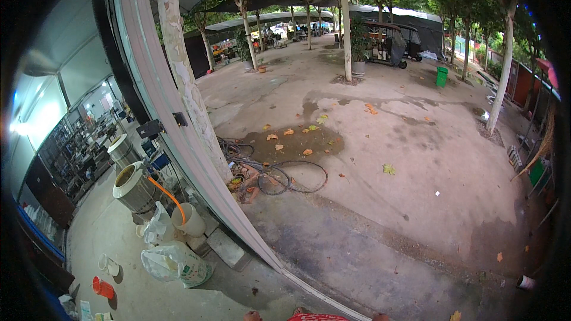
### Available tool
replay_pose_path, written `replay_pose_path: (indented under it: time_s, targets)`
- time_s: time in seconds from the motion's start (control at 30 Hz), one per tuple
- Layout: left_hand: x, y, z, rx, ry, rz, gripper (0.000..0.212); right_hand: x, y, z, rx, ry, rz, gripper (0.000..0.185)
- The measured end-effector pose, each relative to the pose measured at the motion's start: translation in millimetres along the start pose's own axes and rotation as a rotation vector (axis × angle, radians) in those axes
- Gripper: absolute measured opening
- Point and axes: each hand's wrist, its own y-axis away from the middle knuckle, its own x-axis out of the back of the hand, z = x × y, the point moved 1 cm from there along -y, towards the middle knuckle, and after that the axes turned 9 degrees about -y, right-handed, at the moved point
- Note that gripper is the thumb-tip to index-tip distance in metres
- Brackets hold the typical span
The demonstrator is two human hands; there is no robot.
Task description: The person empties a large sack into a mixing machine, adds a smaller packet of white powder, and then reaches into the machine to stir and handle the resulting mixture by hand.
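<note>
At the bottom edge, only the top of my left hand [253,316] shows, left of my red clothing [317,317]. A small part of my right hand [380,317] appears on the other side, near the metal door track [330,298]. The fingers of both are cut off by the frame, so I cannot see whether they hold anything. Nearest to my left hand stands a white woven sack [196,269] with a clear plastic bag [163,262] at its mouth. Behind it, an orange hose [167,191] runs from a metal drum-shaped machine [138,189] into a white bucket [192,220].
A red cup [103,287] and a white jug [108,265] are on the indoor floor. Concrete blocks [227,247] lie beside the door frame [214,183]. Outside, a coiled black hose [308,191] lies near a tree trunk [189,84]. A green bin [441,76] stands farther off.
</note>
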Motion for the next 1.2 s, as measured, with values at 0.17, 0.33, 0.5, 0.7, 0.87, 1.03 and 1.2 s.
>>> replay_pose_path:
  time_s: [0.17,0.33,0.5,0.7,0.87,1.03,1.2]
  targets:
    - [-6.2,32.1,35.4,-0.004,0.047,-0.056,0.036,-5.1,9.0,19.2,-0.149,-0.1,-0.187,0.011]
    - [-2.3,13.9,38.7,0.143,0.072,0.097,0.026,-7.0,-16.2,25.2,-0.58,-0.436,-0.579,0.029]
    - [17.1,14.4,-13.2,0.177,0.207,0.162,0.022,40.5,-52.3,-10.6,-0.789,-0.676,-0.748,0.033]
    - [23.2,49.3,-27.6,0.12,0.387,0.193,0.02,-35.9,-35.5,30.4,-0.501,-0.619,-0.956,0.042]
    - [33.9,26.0,-183.6,0.172,0.387,0.336,0.018,-77.6,-61.1,-0.7,-0.614,-0.868,-1.161,0.044]
    - [59.9,-0.6,-355.7,0.16,0.774,0.527,0.011,-86.5,-108.0,-82.6,-0.509,-0.902,-1.009,0.044]
    - [101.5,-42.1,-396.2,-0.116,0.157,0.672,0.013,-135.1,-122.6,-119.8,-0.493,-1.005,-0.846,0.045]
